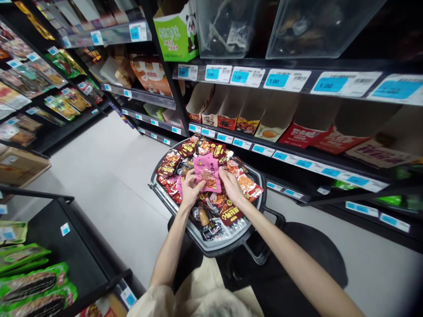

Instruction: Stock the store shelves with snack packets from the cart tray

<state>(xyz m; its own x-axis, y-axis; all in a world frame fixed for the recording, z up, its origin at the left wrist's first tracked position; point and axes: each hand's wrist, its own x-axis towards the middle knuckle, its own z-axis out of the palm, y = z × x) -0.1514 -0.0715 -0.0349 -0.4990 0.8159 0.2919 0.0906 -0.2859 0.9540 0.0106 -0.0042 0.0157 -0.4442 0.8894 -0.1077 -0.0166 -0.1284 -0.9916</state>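
Both forearms reach forward from six o'clock; the left hand [190, 190] and right hand [231, 187] pinch a pink snack packet [207, 172] by its lower corners above the heaped basket [211, 246], whose handle at five o'clock is partly hidden

- Bright, even overhead light on the pale floor [109, 176].
- Glare on the blue price tags [330, 83], print washed out.
- Strong fisheye bend: the shelves [297, 66] curve at the edges.
- Lower right corner falls dark, shadow under the basket [211, 246].
- Far packets blur softly.
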